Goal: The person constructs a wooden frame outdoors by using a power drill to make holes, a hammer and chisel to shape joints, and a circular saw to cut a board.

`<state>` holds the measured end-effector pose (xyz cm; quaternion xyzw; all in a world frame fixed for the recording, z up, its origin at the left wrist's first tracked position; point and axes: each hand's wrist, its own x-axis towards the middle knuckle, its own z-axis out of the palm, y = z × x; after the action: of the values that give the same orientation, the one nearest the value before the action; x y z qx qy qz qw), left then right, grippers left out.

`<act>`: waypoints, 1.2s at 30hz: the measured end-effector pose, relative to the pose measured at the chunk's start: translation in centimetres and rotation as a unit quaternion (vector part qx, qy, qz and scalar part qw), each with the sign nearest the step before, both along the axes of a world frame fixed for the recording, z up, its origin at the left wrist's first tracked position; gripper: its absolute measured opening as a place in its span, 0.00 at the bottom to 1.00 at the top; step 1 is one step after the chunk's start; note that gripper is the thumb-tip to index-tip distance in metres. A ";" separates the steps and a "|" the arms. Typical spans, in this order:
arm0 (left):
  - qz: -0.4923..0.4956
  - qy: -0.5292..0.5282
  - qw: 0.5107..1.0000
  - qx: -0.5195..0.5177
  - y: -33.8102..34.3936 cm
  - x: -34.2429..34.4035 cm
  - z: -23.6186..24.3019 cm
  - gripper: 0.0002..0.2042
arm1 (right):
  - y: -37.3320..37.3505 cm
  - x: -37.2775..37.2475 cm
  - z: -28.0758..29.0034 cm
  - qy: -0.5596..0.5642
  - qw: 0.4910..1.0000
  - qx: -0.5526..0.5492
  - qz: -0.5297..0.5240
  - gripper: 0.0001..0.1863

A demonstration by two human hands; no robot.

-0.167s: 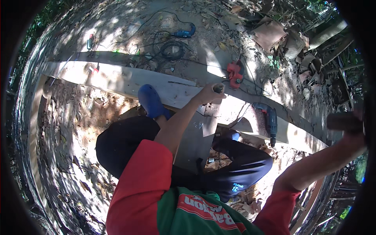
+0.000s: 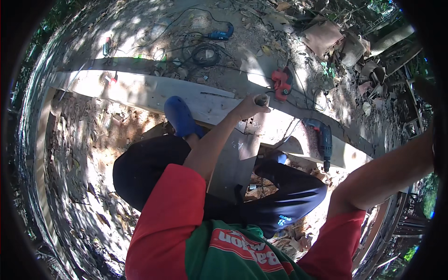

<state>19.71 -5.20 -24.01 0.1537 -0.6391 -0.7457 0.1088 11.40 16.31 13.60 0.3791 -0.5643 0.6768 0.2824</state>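
My left hand [image 2: 252,107] is closed around what looks like a chisel [image 2: 262,99], held upright over the long pale board [image 2: 158,95]. Only the round top of its handle shows; the lower end is hidden by my fingers and the board. Beside the hand, small dark holes and pencil marks dot the wood where a shorter grey board [image 2: 231,163] meets the long one. My right forearm [image 2: 387,175] is raised toward the right rim, and its hand lies outside the picture.
A blue-black power drill [image 2: 324,142] and a red power tool [image 2: 281,84] rest to the right. Farther off lie another blue drill [image 2: 220,33] and a coiled cable [image 2: 205,55]. My foot in a blue clog [image 2: 178,115] presses against the long board. Dry leaves cover the ground.
My right arm has swung up and outward, taking the hand and the dark block-headed mallet it held past the right rim. My left hand stays nearly in place.
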 end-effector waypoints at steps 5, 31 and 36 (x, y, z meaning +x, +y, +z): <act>-0.026 0.015 0.999 -0.014 -3.8 1.0 -4.2 0.14 | -7.7 2.5 -27.3 -0.191 0.841 0.501 -0.073 0.20; -0.029 0.021 0.999 -0.027 -2.0 0.0 -4.7 0.15 | -1.8 10.1 -29.8 -0.468 0.755 0.447 0.106 0.14; -0.053 0.004 0.988 -0.146 0.0 -1.7 -4.5 0.16 | 6.8 12.8 -40.3 -0.564 0.617 0.530 0.145 0.15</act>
<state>18.02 -5.17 -28.49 0.0987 -0.7476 -0.6502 0.0927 24.17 23.06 -26.73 0.0832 -0.8108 0.3731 -0.4431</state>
